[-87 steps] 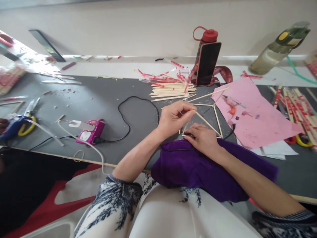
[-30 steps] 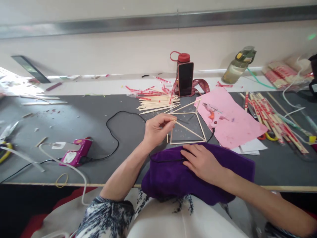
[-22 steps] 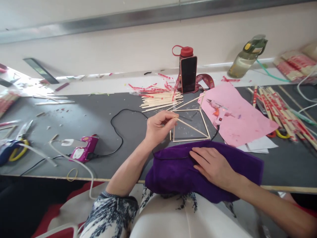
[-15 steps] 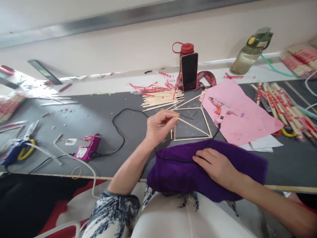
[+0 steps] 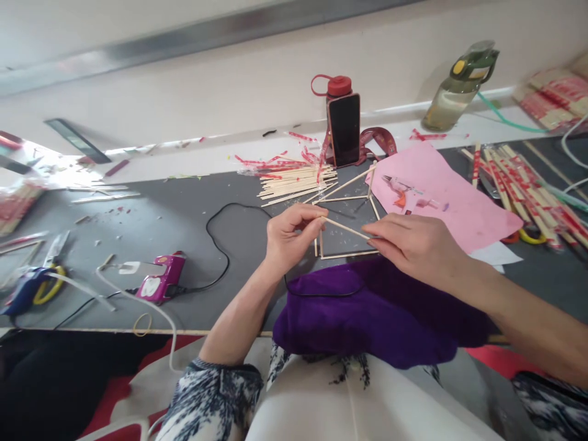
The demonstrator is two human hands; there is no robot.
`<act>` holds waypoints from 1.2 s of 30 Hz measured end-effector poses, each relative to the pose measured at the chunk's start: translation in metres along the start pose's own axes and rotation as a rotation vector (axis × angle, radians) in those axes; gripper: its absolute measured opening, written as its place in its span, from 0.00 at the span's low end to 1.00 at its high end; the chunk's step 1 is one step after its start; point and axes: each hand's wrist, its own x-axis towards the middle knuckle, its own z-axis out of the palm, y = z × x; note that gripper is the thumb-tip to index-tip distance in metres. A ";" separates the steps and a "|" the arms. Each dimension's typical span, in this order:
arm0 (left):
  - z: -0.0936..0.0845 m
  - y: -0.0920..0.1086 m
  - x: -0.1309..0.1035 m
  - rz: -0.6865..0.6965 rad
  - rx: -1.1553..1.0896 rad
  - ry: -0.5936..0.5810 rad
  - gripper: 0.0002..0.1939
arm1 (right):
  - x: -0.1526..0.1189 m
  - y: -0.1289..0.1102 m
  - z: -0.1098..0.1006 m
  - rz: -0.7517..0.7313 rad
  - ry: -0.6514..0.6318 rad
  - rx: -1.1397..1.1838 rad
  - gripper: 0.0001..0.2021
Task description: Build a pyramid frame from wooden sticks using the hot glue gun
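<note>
Keeping the purple cloth (image 5: pixel 358 324) bunched over the near edge of the grey table (image 5: pixel 248 245), but no longer resting the right hand (image 5: pixel 422 248) on it as half a second ago. Now holding that hand up and forward, exposing the black cord (image 5: pixel 328 296) lying across the cloth. Pinching the slim wooden stick (image 5: pixel 344 227) toward its lower end between right thumb and fingertips, nearly closed. Still gripping the upper end with the left hand (image 5: pixel 291 239), barely shifting since then, bringing thumb against forefinger and curling the other fingers in. Stretching the stick between both hands, sloping it down to the right above the square stick frame (image 5: pixel 349 255) on the table, just beyond the cloth. Hiding the frame's near right corner behind the right fingers, so leaving any contact there impossible to tell. Leaving a glue gun (image 5: pixel 401 199) lying on a pink sheet (image 5: pixel 463 220) past the right hand, and bare sticks (image 5: pixel 296 185) piling up behind the frame. Facing, farthest back, a red-capped bottle (image 5: pixel 340 86) with a phone (image 5: pixel 344 130) leaning against it.
</note>
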 end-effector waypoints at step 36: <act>-0.008 -0.008 -0.005 -0.022 -0.029 -0.042 0.09 | 0.041 -0.019 0.043 0.117 0.073 0.235 0.07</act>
